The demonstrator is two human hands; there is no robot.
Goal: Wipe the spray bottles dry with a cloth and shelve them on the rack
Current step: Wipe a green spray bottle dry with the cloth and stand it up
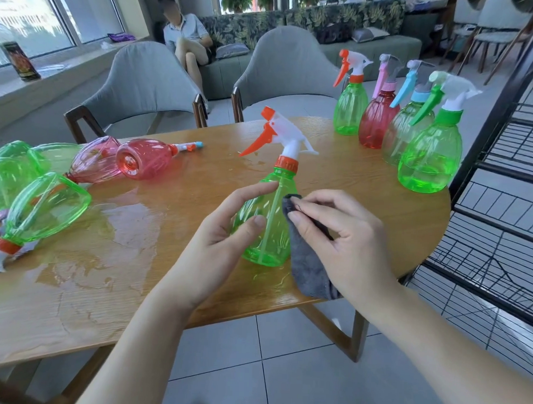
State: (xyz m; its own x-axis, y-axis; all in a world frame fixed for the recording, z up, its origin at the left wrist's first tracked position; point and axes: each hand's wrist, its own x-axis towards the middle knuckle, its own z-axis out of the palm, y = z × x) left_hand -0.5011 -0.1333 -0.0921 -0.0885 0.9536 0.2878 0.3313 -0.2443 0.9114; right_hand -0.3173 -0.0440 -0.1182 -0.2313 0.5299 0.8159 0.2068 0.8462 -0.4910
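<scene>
A green spray bottle (269, 220) with an orange trigger and white head stands upright near the table's front edge. My left hand (224, 230) holds its body, thumb on the front and fingers reaching toward the neck. My right hand (343, 235) pinches a grey cloth (310, 264) against the bottle's right side. Several wet bottles, green (45, 210) and red (145, 161), lie on their sides at the left. Several bottles stand upright at the right, the nearest one green (430, 154). The black wire rack (510, 188) stands at the right edge.
The wooden table (133, 287) has puddles of water across its left and middle. Two grey chairs (142, 86) face the far side. A person sits on a sofa behind them. Tiled floor lies below the table's front edge.
</scene>
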